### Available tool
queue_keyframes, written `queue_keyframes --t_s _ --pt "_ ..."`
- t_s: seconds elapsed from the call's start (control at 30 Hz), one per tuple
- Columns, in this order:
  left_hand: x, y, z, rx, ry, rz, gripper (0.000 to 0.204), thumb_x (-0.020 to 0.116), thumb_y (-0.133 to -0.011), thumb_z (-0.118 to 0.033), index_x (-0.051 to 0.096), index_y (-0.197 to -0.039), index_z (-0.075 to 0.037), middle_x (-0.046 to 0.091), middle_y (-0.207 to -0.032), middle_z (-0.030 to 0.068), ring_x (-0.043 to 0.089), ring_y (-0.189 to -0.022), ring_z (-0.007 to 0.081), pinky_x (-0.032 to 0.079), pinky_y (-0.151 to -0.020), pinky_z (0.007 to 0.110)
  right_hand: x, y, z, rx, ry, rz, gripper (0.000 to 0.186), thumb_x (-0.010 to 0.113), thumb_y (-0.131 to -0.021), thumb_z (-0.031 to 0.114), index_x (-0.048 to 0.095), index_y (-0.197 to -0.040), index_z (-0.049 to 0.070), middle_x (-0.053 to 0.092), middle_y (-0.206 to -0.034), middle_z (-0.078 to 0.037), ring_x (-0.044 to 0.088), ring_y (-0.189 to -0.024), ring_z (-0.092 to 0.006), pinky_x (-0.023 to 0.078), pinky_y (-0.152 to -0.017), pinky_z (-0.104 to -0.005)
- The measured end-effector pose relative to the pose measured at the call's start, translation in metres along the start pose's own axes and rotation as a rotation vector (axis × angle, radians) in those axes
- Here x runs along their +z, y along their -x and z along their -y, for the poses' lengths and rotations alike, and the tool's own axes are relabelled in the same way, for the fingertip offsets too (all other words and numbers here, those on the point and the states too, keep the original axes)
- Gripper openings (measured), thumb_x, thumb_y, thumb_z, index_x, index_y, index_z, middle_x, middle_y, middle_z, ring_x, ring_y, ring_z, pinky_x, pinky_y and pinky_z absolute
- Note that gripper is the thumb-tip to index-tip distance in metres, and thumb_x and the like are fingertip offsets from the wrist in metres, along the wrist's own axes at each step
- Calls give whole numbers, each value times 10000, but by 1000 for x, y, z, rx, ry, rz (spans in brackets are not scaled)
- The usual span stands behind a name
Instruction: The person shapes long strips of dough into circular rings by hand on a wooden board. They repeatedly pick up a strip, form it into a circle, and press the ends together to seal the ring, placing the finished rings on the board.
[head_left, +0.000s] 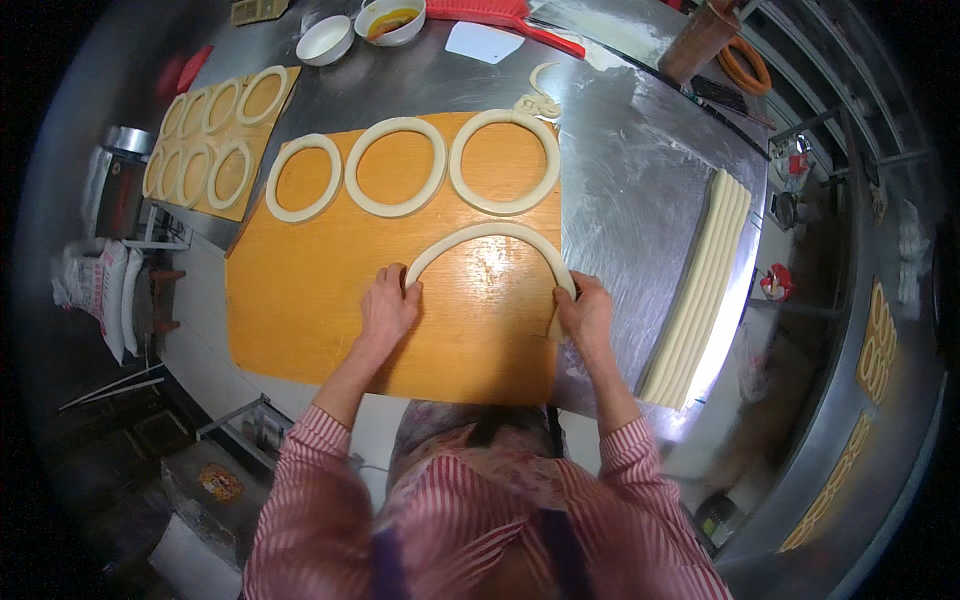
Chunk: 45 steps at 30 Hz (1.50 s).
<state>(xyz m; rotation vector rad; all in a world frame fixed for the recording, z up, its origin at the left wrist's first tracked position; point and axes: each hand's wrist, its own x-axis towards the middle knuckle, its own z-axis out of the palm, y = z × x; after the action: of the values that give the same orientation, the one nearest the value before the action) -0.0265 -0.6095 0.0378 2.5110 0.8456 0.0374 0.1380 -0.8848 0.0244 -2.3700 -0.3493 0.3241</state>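
A pale dough rope (pixel 490 231) arches over the orange-yellow wooden board (pixel 300 290), its two ends toward me. My left hand (pixel 389 308) is closed on its left end, fingers at the board's surface. The right end is gripped in my right hand (pixel 584 308), near the board's right edge, and a short piece of dough hangs below those fingers. Beyond the arch lie three closed dough rings: a left ring (pixel 273 178), a middle ring (pixel 438 168) and a right ring (pixel 553 163). Several straight dough ropes (pixel 700 290) lie side by side on the metal table to the right.
A second board (pixel 240 205) with several dough rings sits at the far left. At the back are a white bowl (pixel 325 42), a bowl with yellow liquid (pixel 391 22), a red brush (pixel 480 12), a white scraper (pixel 483 42) and dough scraps (pixel 538 104). The metal table (pixel 620 200) ends at the right.
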Motion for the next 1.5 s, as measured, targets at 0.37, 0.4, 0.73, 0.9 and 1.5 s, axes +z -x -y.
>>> queue_keyframes --t_s 0.37,0.4,0.73,0.9,1.5 --pt "11 -1 -26 -267 363 137 394 644 -953 -317 562 -1101 39 661 -879 245 667 -794 421 515 -703 491 9 5 34 75 57 92 408 737 -834 243 649 -1117 -37 653 -1017 -218 649 -904 -399 516 -784 -469" --pt "15 -1 -26 -175 233 103 407 645 -953 -321 566 -1106 47 667 -901 247 671 -805 411 517 -711 481 9 0 40 42 96 37 403 739 -834 247 655 -1110 -35 657 -1015 -216 651 -903 -396 516 -785 -470" --pt "16 -44 -12 177 318 -27 322 662 -903 -172 623 -1200 -57 606 -1182 151 609 -1046 376 507 -864 475 3 -29 46 -78 242 -16 317 750 -828 243 703 -1076 50 668 -1076 -162 668 -906 -361 533 -747 -433" --pt "-1 -7 -13 833 313 245 472 760 -781 -151 612 -1219 -56 564 -1286 129 573 -1165 344 473 -975 443 -19 13 39 -544 235 448 355 721 -814 127 666 -1158 56 646 -1135 -106 680 -897 -327 557 -734 -412" --pt "32 -24 -44 341 852 473 170 741 -861 -53 730 -1026 -13 721 -967 105 683 -887 204 539 -785 303 39 21 53 110 -375 371 458 821 -767 97 692 -1194 -9 702 -879 -81 623 -775 -130 524 -742 -268"
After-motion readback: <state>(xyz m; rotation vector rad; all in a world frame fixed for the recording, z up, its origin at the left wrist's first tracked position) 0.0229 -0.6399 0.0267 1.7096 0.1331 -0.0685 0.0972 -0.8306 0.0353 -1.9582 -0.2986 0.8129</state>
